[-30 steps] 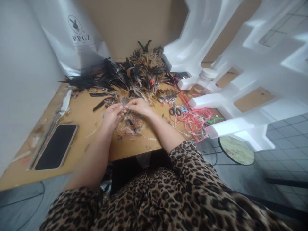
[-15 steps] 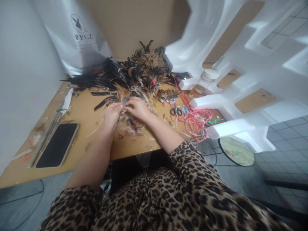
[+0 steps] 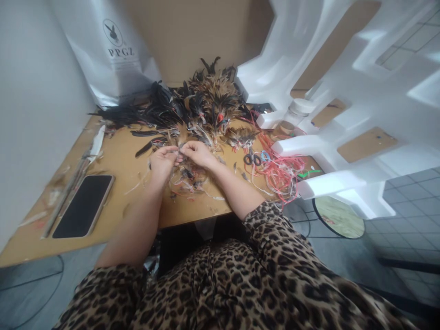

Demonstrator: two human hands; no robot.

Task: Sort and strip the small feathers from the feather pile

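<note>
My left hand [image 3: 162, 161] and my right hand [image 3: 197, 153] meet over the front middle of the table, fingertips pinched together. Between them is a small brown feather bunch [image 3: 182, 135], its base mostly covered by the fingers. Below the hands lie loose feather scraps [image 3: 188, 175] with bits of pink and white string. Behind them spreads a heap of black feathers [image 3: 161, 107] beside a mound of brown feather bunches [image 3: 216, 91], some bound with red or white.
Black-handled scissors [image 3: 252, 159] lie right of my hands beside tangled pink string [image 3: 280, 172]. White foam pieces [image 3: 319, 183] jut over the table's right side, near a lidded jar [image 3: 298, 110]. At left are a phone [image 3: 84, 206] and a white feather [image 3: 98, 141]; a white bag [image 3: 117, 68] stands behind.
My fingers have shifted slightly on the feather bunch, and its brown tips stand out less above my hands. Both hands stay close together over the same spot.
</note>
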